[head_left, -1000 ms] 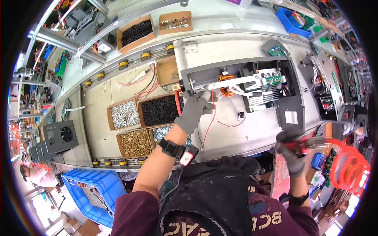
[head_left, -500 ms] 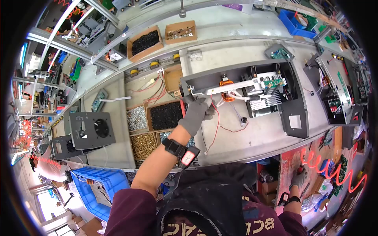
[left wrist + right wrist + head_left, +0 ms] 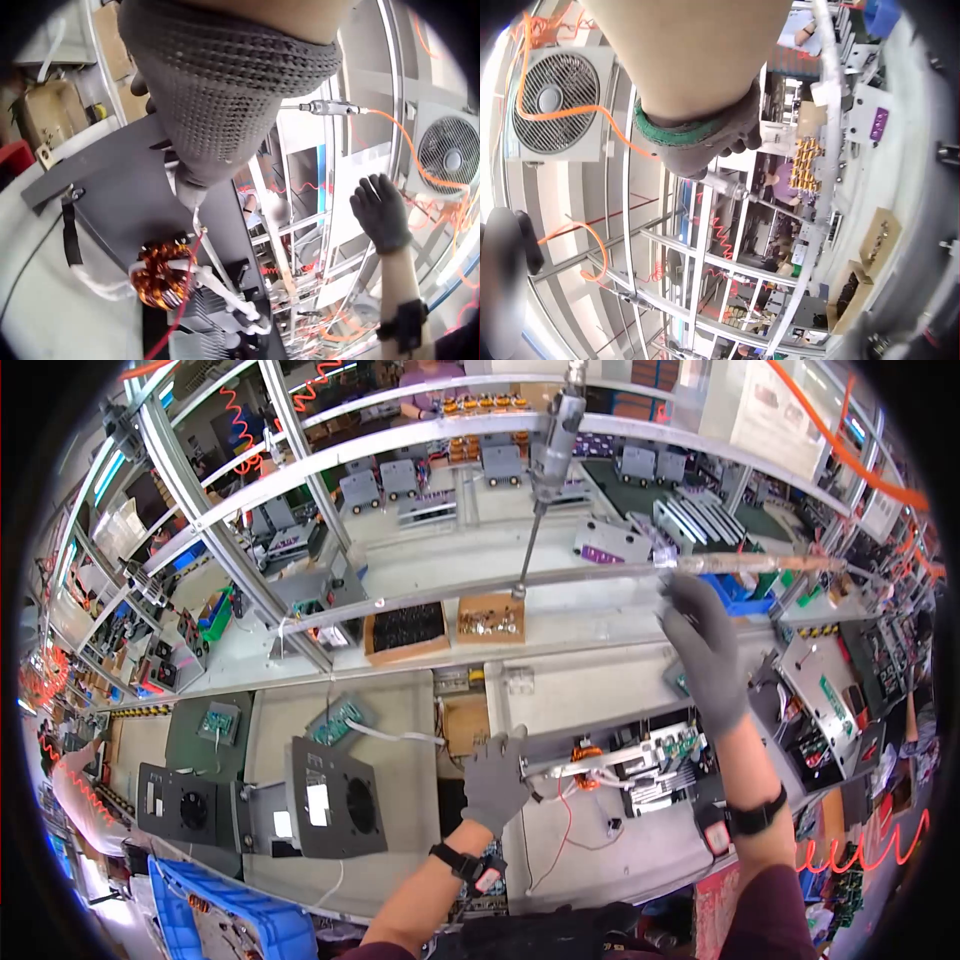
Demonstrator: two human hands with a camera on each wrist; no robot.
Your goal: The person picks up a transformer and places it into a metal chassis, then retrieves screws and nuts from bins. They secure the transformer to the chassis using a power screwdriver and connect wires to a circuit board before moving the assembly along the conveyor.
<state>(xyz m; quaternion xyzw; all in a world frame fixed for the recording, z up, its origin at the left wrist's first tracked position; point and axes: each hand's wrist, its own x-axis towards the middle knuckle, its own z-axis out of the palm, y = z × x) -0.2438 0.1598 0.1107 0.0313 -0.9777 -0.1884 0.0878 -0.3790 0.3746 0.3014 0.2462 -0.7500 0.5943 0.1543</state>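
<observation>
A grey-gloved left hand [image 3: 495,785] is at the left end of a dark metal chassis [image 3: 120,180]. In the left wrist view its glove tip meets the end of a pale metal bar [image 3: 215,253], where a red wire [image 3: 185,296] runs off; whether the fingers pinch the bar I cannot tell. A copper-wound coil [image 3: 161,274] sits inside the chassis. The gloved right hand [image 3: 705,650] is raised over the bench with relaxed, bent fingers and holds nothing. Left of it, apart in the head view, hangs a power screwdriver [image 3: 558,445] with a long bit.
Cartons of black screws [image 3: 408,632] and small metal parts [image 3: 490,620] stand on the back ledge. Dark fan panels [image 3: 335,800] are at the left, another open chassis [image 3: 825,710] at the right. Metal rails [image 3: 430,595] cross above, and an orange air hose [image 3: 585,111] hangs overhead.
The right hand put down a red-handled tool at the lower right and rose, bare of it, above the bench. The head view tilted up. The left hand stays at the chassis end.
</observation>
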